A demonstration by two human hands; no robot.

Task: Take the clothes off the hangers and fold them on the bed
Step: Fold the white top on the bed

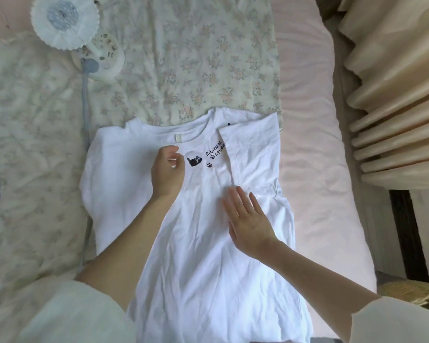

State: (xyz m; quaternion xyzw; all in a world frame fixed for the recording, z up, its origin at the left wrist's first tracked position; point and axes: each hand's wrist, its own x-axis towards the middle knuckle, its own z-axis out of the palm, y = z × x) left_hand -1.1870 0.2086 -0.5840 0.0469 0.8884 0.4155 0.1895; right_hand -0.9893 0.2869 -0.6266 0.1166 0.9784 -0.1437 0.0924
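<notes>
We see the white t-shirt (196, 219) lying face up on the bed (315, 169), collar at the far end, hem near us, off the hanger already. Its right side is folded in over the chest, the fold edge running down from the collar past the cat print (195, 160). Our right hand (248, 221) lies flat, fingers straight, pressing the cloth just below that folded flap. Our left hand (167, 172) hovers at the chest with fingers loosely curled; we cannot tell if it pinches any fabric, it looks to hold nothing. We judge the fold is half done, the left sleeve still spread out. Risks: the flap is not square, so if we fold the left side over now the packet comes out lopsided. The cloth under the right hand is wrinkled, and pressing without smoothing sets creases in. The shirt's far edge overlaps the floral garment (191, 58) spread beyond it, so dragging or lifting the shirt could pull that piece along and rumple it. A white fan (65, 21) with a grey cord (85, 115) sits far left, the cord running down just beside the shirt's left sleeve; sweeping that sleeve inward could snag the cord and tip the fan. The mattress is soft, so heavy pressing shifts the layers. No hanger is in view.
</notes>
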